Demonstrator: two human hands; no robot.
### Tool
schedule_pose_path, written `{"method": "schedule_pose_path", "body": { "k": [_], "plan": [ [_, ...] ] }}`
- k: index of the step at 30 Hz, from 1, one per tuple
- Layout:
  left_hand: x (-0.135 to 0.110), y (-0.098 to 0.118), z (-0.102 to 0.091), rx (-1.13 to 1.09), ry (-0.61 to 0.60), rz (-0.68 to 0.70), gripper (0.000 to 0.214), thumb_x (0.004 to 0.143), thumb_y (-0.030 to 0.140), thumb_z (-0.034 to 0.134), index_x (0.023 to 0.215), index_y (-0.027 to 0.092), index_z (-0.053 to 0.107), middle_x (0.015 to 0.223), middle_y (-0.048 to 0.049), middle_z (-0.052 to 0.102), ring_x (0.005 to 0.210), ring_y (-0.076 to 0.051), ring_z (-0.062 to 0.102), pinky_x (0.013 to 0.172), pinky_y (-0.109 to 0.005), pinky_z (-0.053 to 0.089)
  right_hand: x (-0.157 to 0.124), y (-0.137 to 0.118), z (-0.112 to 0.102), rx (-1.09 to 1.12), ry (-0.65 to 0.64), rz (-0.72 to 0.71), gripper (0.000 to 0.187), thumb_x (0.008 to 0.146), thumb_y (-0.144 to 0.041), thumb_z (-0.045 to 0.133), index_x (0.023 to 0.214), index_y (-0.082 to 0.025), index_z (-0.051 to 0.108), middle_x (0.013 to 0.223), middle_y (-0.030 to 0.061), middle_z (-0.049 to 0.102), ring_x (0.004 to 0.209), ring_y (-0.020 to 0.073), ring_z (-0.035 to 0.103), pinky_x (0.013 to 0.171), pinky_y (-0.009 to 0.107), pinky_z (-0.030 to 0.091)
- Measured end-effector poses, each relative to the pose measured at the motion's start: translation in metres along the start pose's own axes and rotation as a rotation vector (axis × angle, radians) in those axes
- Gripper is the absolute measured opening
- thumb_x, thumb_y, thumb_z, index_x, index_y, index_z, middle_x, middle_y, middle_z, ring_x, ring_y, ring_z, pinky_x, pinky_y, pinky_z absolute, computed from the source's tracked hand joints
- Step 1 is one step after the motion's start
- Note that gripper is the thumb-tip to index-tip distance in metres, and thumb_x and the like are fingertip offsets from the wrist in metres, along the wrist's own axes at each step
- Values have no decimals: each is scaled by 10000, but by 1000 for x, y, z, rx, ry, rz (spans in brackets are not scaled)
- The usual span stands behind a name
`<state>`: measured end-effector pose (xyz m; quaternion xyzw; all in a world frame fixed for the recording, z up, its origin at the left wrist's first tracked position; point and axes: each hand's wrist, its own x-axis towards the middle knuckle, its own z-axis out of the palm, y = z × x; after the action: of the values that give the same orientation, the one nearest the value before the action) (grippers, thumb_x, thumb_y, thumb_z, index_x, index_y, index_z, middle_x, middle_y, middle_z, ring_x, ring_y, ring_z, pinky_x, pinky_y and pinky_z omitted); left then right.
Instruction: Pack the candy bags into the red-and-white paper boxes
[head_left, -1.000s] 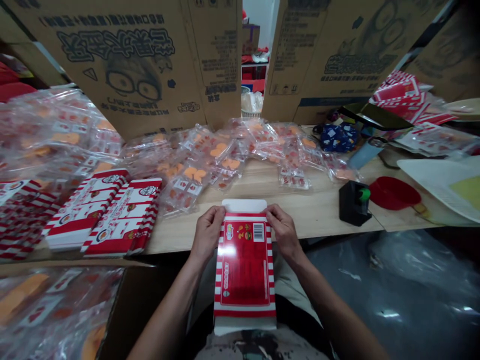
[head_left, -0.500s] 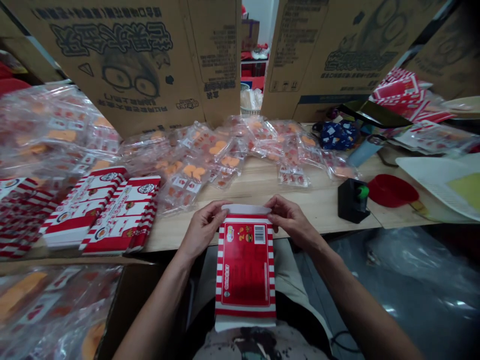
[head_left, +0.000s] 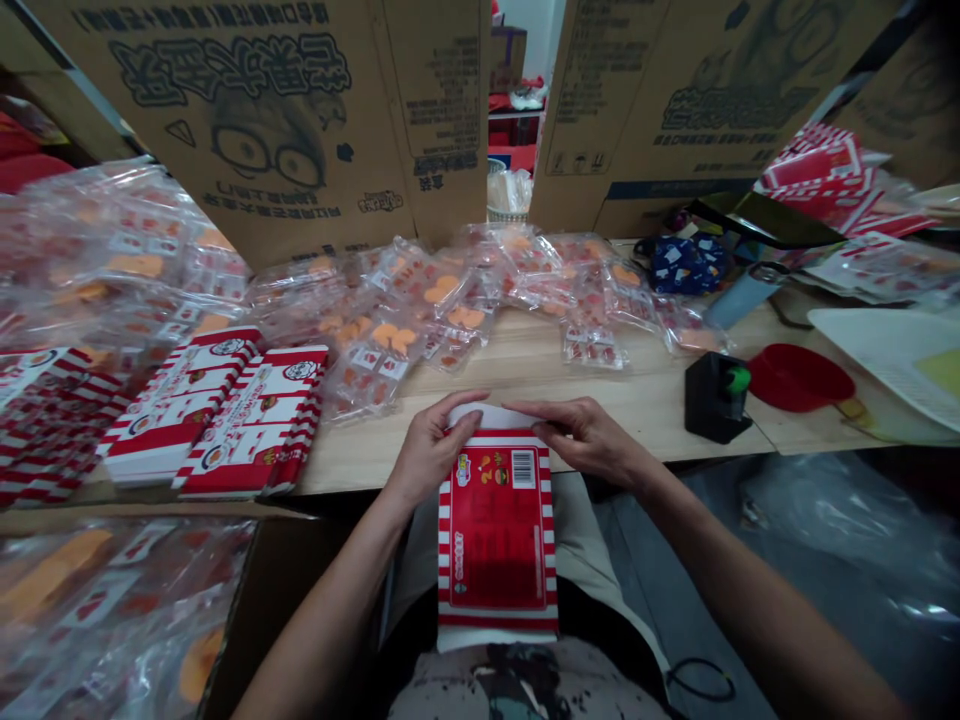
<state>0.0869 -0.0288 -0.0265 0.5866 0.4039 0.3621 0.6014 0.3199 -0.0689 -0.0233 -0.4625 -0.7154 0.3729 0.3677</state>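
A red-and-white striped carton (head_left: 496,540) stands upright in my lap at the table's front edge, its printed red panel with a barcode facing me. My left hand (head_left: 431,450) grips the carton's top left corner, fingers curled over the white top flap. My right hand (head_left: 585,438) holds the top right, with fingers pressed along the same flap, which is bent over. Flat cartons of the same kind (head_left: 217,420) lie stacked on the table to the left.
Clear bags of orange and red sweets (head_left: 420,310) cover the wooden table (head_left: 540,370). A black tape dispenser (head_left: 716,400), a red dish (head_left: 799,378) and a white tray (head_left: 885,360) sit on the right. Large cardboard boxes (head_left: 300,120) stand behind. More bags fill a box (head_left: 112,620) at lower left.
Both hands have closed in over the carton's top, and the white flap that stood up is now folded down under my fingers.
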Motion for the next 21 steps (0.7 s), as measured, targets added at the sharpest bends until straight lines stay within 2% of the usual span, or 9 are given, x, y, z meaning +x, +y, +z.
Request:
{"method": "schedule_pose_path", "body": {
  "k": [4, 8, 10, 12, 14, 17, 21],
  "plan": [
    [-2, -7, -9, -57, -72, -65, 406, 842, 437, 750, 1177, 207, 756, 996, -64, 774, 843, -196, 697, 733, -267, 543, 0, 13, 1, -63, -24, -82, 436, 904, -167, 522, 1283, -278, 707, 952, 22, 791, 755, 155, 690, 678, 257, 526],
    [-7, -14, -18, -54, -139, -34, 372, 836, 470, 749, 1072, 187, 795, 1132, -111, 766, 994, -253, 711, 816, -292, 550, -3, 25, 6, -103, -46, -209, 456, 915, -137, 491, 1289, -291, 703, 922, 28, 764, 745, 141, 673, 669, 252, 494],
    [-7, -14, -15, -60, -79, -34, 358, 829, 468, 755, 1029, 174, 799, 1087, -110, 776, 969, -252, 717, 817, -297, 554, -2, 23, 7, -105, -41, -210, 511, 891, -99, 484, 1317, -300, 683, 980, 35, 768, 798, 151, 691, 707, 262, 507],
    [-5, -11, -8, -40, 31, -48, 361, 798, 436, 794, 1053, 180, 788, 972, -77, 789, 851, -221, 721, 757, -284, 557, 2, 16, 7, -75, -47, -144, 559, 864, -77, 491, 1349, -298, 659, 1069, 39, 772, 867, 167, 711, 756, 279, 530],
    [-2, -6, -2, -23, 103, -33, 404, 768, 405, 825, 1110, 196, 775, 948, -52, 788, 804, -200, 714, 722, -269, 556, 9, 9, 5, -22, -42, -63, 565, 838, -77, 512, 1343, -280, 665, 1163, 44, 761, 960, 195, 723, 821, 310, 550],
    [0, -2, 2, -56, 96, -5, 389, 763, 391, 829, 1098, 197, 788, 1052, -65, 784, 896, -217, 721, 772, -274, 566, 18, 5, 0, 64, -26, -29, 502, 825, -93, 525, 1256, -255, 726, 1193, 43, 756, 1048, 228, 721, 881, 347, 564],
    [-1, -10, -3, -177, 4, -100, 368, 766, 367, 813, 1093, 200, 792, 986, -68, 793, 772, -189, 715, 691, -263, 559, 17, 12, -4, 10, -45, -121, 462, 854, -102, 511, 1208, -276, 752, 1039, 28, 793, 899, 196, 742, 783, 304, 570]
  ]
}}
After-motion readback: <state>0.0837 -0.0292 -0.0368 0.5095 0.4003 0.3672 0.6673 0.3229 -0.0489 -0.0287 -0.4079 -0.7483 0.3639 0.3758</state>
